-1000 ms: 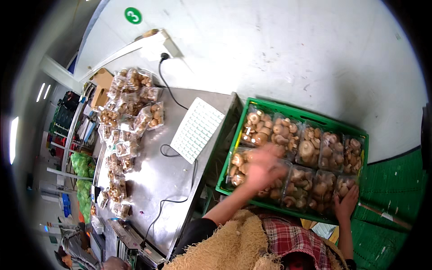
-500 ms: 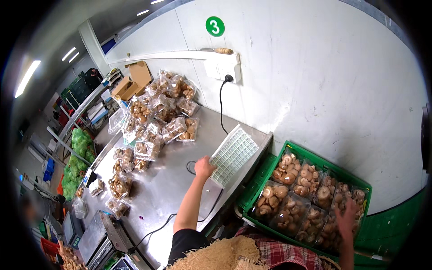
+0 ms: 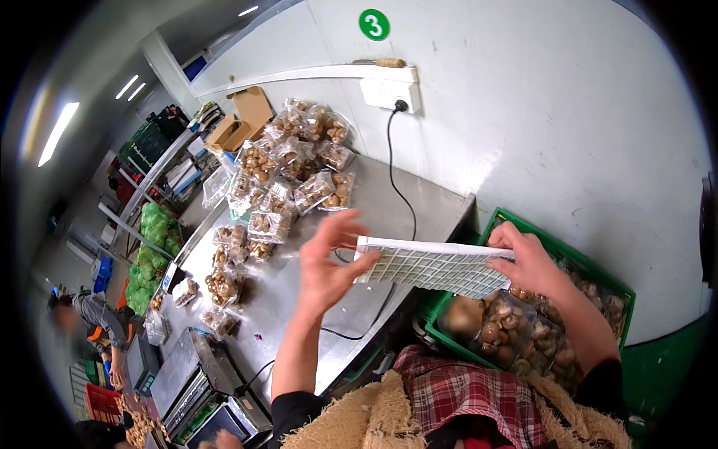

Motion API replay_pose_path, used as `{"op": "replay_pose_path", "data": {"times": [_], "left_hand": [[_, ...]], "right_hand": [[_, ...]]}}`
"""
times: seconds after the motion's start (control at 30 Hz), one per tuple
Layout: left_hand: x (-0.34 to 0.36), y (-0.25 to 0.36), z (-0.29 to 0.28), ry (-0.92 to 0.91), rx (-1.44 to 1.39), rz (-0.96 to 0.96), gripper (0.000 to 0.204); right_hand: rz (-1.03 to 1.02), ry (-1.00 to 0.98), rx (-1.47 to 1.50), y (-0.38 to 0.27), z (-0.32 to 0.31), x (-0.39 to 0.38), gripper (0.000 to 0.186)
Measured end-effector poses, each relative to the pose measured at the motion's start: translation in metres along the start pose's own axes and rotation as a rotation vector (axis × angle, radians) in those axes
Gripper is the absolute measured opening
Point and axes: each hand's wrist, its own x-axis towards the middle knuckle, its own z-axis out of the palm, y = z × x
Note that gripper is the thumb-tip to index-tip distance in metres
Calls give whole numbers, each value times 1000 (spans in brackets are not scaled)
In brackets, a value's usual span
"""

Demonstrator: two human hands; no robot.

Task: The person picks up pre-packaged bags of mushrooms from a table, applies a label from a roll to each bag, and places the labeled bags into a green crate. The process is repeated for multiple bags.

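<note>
A white sheet with a pale green grid of small rectangles, looking like a sheet of labels, is held up between my hands, over the gap between the steel table and a green crate. My left hand has its thumb over the sheet's left end and its fingers curved beside the edge. At the other end my right hand pinches the sheet between thumb and fingers. Below it, clear packs of brown mushrooms fill the crate, partly hidden by the sheet and my right arm.
Bagged mushroom packs pile up on the steel table, before an open cardboard box. A black cable runs down from the wall socket. A scale stands near left. Beyond it, a co-worker bends beside a red crate.
The sheet has been lifted off the table and tilted nearly edge-on. My right hand has left the mushroom packs and taken its right end; my left hand is at its left end.
</note>
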Motion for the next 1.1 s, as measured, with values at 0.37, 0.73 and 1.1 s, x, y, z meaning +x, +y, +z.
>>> {"op": "replay_pose_path", "data": {"times": [0.37, 0.73, 1.1], "left_hand": [[-26, -12, 22, 103, -323, -233, 10], [-35, -8, 69, 90, -460, -341, 10], [-53, -11, 69, 228, -379, -322, 18]], "right_hand": [[116, -317, 160, 16, -50, -24, 12], [292, -1, 382, 40, -75, -79, 9], [303, -37, 463, 19, -75, -106, 24]]}}
